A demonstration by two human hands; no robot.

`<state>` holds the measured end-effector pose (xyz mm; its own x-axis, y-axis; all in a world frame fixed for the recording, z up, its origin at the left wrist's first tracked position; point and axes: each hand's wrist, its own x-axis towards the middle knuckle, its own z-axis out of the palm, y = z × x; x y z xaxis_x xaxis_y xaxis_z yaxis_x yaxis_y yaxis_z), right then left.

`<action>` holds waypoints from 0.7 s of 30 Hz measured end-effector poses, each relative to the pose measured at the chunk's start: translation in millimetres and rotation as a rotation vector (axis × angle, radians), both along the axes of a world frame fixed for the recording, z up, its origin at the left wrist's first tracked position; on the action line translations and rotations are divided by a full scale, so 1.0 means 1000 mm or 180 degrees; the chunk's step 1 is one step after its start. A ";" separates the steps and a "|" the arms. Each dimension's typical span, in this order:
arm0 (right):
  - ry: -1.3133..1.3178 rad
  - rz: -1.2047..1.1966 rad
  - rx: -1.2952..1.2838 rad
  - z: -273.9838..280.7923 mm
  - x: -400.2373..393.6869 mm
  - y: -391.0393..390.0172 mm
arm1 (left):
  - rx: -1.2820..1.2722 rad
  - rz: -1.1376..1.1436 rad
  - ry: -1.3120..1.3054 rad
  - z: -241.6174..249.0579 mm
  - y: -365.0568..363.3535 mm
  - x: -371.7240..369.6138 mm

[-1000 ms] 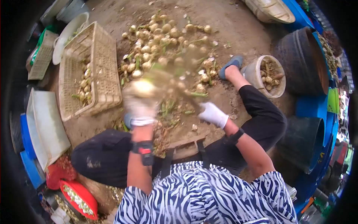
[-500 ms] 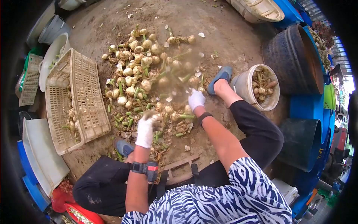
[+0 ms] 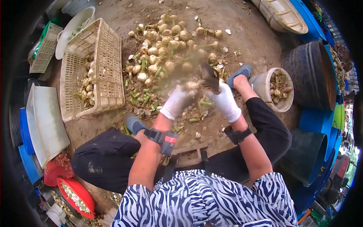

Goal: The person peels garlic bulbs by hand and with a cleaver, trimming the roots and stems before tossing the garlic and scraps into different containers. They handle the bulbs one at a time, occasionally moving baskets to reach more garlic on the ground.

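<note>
Both my hands wear white gloves and meet low over a heap of pale onion bulbs (image 3: 166,41) with green stalks on the dirt ground. My left hand (image 3: 175,103) is closed around an onion bulb (image 3: 191,86). My right hand (image 3: 225,101) grips a dark-bladed knife (image 3: 210,76), its blade raised right beside that bulb. Motion blur hides how the blade meets the bulb. Cut stalks and peel (image 3: 151,104) lie under my hands.
A tan plastic basket (image 3: 107,66) holding trimmed bulbs lies to the left. A white bucket (image 3: 264,81) of scraps stands right of my foot, with a black tub (image 3: 308,70) and blue drums behind. A white tray (image 3: 45,125) and red bowl (image 3: 77,196) sit lower left.
My hands were apart over the heap half a second ago. Now they have come together, the left holding a bulb and the right holding the knife up against it.
</note>
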<state>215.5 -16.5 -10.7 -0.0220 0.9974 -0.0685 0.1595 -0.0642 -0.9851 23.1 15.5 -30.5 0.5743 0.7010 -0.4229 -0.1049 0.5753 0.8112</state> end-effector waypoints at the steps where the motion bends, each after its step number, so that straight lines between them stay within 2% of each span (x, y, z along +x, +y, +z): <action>1: -0.0463 -0.0203 0.0277 -0.001 0.004 -0.007 | 0.0330 0.0125 0.0055 0.009 -0.004 0.000; 2: -0.1303 -0.0185 0.0343 0.021 0.005 -0.016 | 0.0340 0.0161 0.0054 0.018 -0.008 -0.002; 4: -0.2252 0.0195 0.0464 0.059 -0.003 -0.032 | 0.1021 0.0072 0.0100 0.032 -0.018 -0.010; 5: -0.2232 0.0192 0.0484 0.070 -0.009 -0.038 | 0.1143 0.0362 -0.0066 0.018 -0.025 -0.007; 6: -0.2614 0.0454 0.0691 0.078 -0.013 -0.044 | 0.1256 0.0642 -0.0244 0.004 -0.032 -0.005; 7: -0.3007 0.0719 0.0891 0.084 -0.015 -0.050 | 0.1817 0.0514 0.0258 0.015 -0.035 -0.010; 8: -0.3014 0.0708 0.0894 0.088 -0.017 -0.055 | 0.2375 0.0382 0.0762 0.030 -0.037 -0.015; 10: -0.3291 0.0959 0.0868 0.093 -0.023 -0.060 | 0.2639 0.0445 0.0961 0.044 -0.038 -0.018; 14: -0.3266 0.1037 0.0864 0.098 -0.032 -0.073 | 0.3180 0.0378 0.1463 0.054 -0.046 -0.028; 15: -0.3251 0.1056 0.0855 0.099 -0.034 -0.076 | 0.3160 0.0380 0.1480 0.049 -0.049 -0.028; 17: -0.3195 0.1132 0.0846 0.100 -0.036 -0.080 | 0.2494 0.0611 0.0866 0.041 -0.053 -0.027; 18: -0.3176 0.1124 0.0833 0.097 -0.037 -0.082 | 0.2487 0.0591 0.0879 0.037 -0.056 -0.029; 20: -0.3155 0.1045 0.1011 0.086 -0.035 -0.087 | 0.3177 0.0461 0.1433 0.043 -0.060 -0.030; 21: -0.3150 0.1046 0.0989 0.077 -0.031 -0.087 | 0.2804 0.0224 0.1404 0.043 -0.062 -0.033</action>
<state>184.5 -103.9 66.5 -0.3647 0.9297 0.0517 0.8552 0.3564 -0.3764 -10.0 -46.6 12.4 0.4356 0.8945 0.1002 0.2991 -0.2489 0.9212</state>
